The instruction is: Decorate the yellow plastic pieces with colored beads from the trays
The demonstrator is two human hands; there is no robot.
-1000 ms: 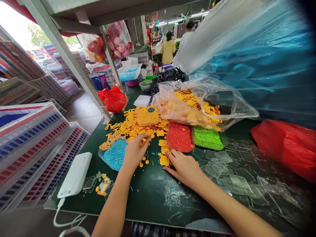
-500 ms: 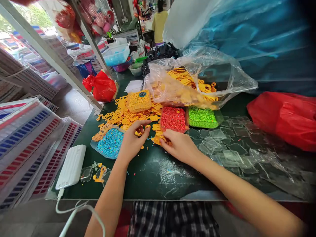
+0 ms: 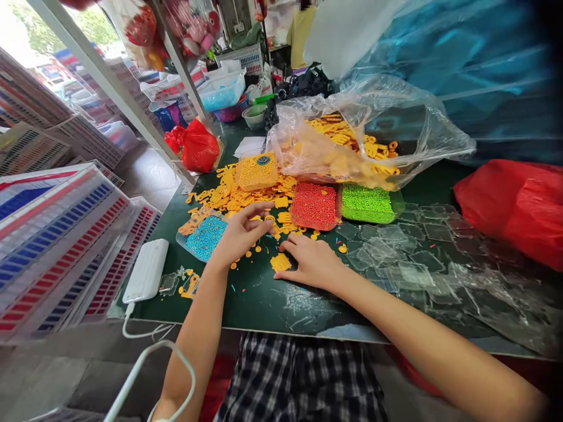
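My left hand [image 3: 240, 237] is bent over the table, with a small yellow piece [image 3: 269, 219] at the tips of its thumb and fingers. My right hand [image 3: 314, 262] has thumb and fingers apart around a flat, ridged yellow plastic piece [image 3: 280, 262] lying on the table; whether a fingertip touches it I cannot tell. Beyond both hands is a heap of yellow plastic parts [image 3: 224, 189]. Blue beads [image 3: 206, 236] fill a tray beside my left wrist. Ahead of my right hand are trays of red beads [image 3: 314, 205] and green beads [image 3: 367, 204].
A tray of yellow beads [image 3: 257, 171] rests on the heap. Behind it lies a clear bag [image 3: 303, 149] of yellow parts. Thin clear plastic squares [image 3: 396, 249] cover the right side. A cabled white power bank [image 3: 146, 271] lies left. A person in yellow [image 3: 302, 36] is farther back.
My right hand has opened around the ridged yellow piece, which now lies lower on the table. My left hand keeps its pose with the small yellow piece. The whole view has shifted slightly.
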